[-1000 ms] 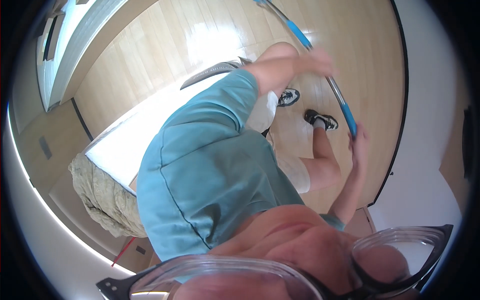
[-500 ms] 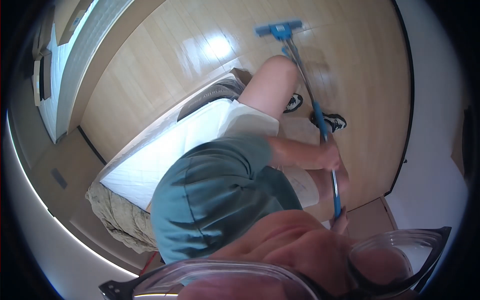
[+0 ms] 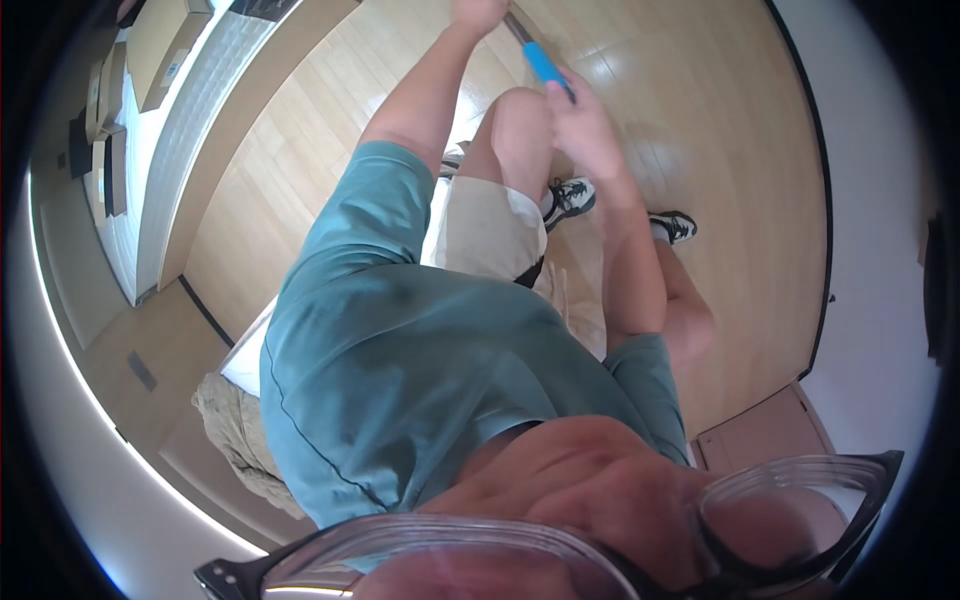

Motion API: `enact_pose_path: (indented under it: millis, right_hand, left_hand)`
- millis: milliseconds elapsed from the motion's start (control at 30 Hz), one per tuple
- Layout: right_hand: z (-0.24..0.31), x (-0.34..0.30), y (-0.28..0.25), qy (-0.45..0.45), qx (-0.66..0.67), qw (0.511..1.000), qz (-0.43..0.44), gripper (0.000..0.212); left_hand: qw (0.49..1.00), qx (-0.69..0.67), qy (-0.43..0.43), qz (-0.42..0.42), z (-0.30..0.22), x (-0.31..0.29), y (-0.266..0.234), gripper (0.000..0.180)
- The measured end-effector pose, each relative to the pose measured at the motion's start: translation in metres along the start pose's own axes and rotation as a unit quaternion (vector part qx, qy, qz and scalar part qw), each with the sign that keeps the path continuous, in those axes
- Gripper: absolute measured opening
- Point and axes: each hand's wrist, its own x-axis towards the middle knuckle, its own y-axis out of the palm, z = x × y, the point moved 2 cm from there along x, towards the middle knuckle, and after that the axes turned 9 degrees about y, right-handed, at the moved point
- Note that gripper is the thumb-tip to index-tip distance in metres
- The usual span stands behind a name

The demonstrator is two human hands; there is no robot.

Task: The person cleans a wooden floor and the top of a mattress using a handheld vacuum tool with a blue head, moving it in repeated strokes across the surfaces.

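A mop's pole point(image 3: 516, 29) runs down from the top edge and ends in a blue grip point(image 3: 544, 66). Its blue head lies outside the picture now. My left hand point(image 3: 482, 14), partly cut off by the top edge, is closed round the pole, its arm stretched far forward. Closer to me, my right hand point(image 3: 585, 130) is closed on the lower end of the blue grip, above and to the right of my bent knee.
Light wooden floor point(image 3: 740, 290) spreads around my shoes point(image 3: 571, 200). At left stands a bed frame with a white mattress point(image 3: 180, 130) and cardboard boxes point(image 3: 172, 45). A crumpled beige cover point(image 3: 240, 435) lies behind my left side. A white wall point(image 3: 870, 200) bounds the right.
Both hands have moved forward and left with the mop, from my right side to the top of the view. The mop head has left the picture, and my torso has turned.
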Motion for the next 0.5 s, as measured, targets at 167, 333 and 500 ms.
enact_pose_path:
  millis: [167,333,500]
  right_hand:
    - [-0.03,-0.086,-0.097,0.149,0.049,0.988,-0.004,0.039]
    - [-0.177,-0.255,-0.263,0.294,-0.058,0.926,-0.231,0.033]
    - [-0.141,-0.448,-0.392,0.427,-0.192,0.776,-0.423,0.04]
  left_hand:
    - [0.962,0.095,0.22,0.134,-0.069,-0.061,0.074,0.071]
    - [0.865,-0.046,0.381,0.322,-0.218,-0.217,0.196,0.073]
    - [0.737,-0.216,0.562,0.307,-0.349,-0.373,0.227,0.047]
